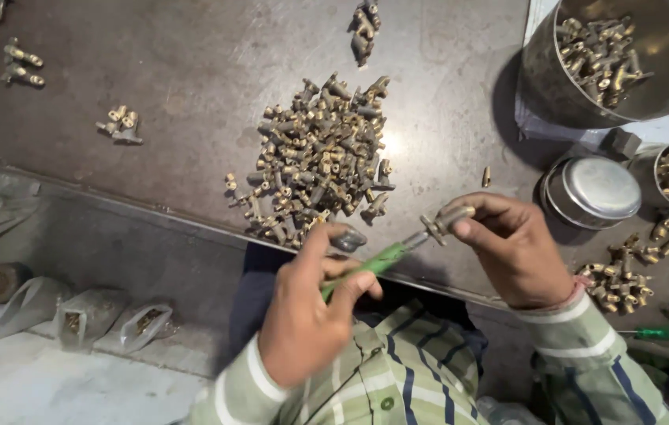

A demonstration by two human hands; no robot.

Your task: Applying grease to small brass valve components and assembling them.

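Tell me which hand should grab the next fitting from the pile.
Probably the right hand, once it sets down its brass fitting. The left hand grips the green-handled screwdriver, though it sits nearer the pile.

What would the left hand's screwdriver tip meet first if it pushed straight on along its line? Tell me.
The left hand aims the green-handled screwdriver up and rightward; its tip already sits at the small brass fitting in the right hand. That fitting comes first, then probably the right hand's fingers, though depth is unclear.
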